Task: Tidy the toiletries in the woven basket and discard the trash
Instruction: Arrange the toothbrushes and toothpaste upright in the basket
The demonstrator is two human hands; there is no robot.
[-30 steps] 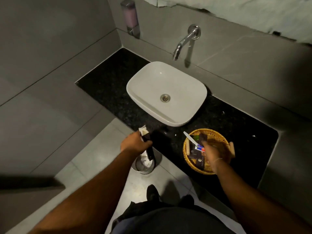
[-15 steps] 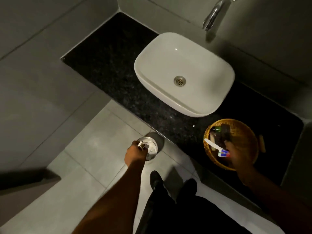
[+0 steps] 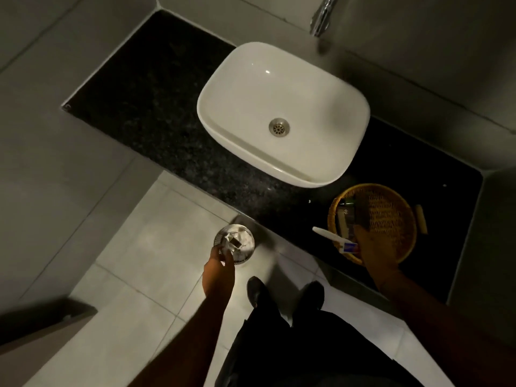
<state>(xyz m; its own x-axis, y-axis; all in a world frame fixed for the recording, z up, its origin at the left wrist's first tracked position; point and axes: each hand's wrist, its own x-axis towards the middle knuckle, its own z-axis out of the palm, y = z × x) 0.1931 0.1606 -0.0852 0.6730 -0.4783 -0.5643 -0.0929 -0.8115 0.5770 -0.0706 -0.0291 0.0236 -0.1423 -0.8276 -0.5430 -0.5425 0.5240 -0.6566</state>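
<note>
A: Why is the left hand (image 3: 220,259) down by the floor?

B: It's at the rim of the small metal bin (image 3: 236,248), which stands on the floor tiles just in front of the desk (image 3: 156,107). A torn wrapper (image 3: 233,241) sits at the bin's mouth, right at the fingertips. I'd judge that's the trash being dropped, low so it lands inside. Whether that grip is closed on the wrapper or has let go, I cannot tell

A: And the right hand (image 3: 374,252)?

B: Its grip is closed on a toothpaste tube (image 3: 335,238), cap end pointing left, held over the near edge of the woven basket (image 3: 391,216). The basket sits on the desk to the right of the sink (image 3: 282,113), with a few dark sachets (image 3: 347,216) bunched at its left side

A: So why hold the tube there?

B: Probably to keep it ready; it looks like it goes back in the basket once the trash is gone
</note>
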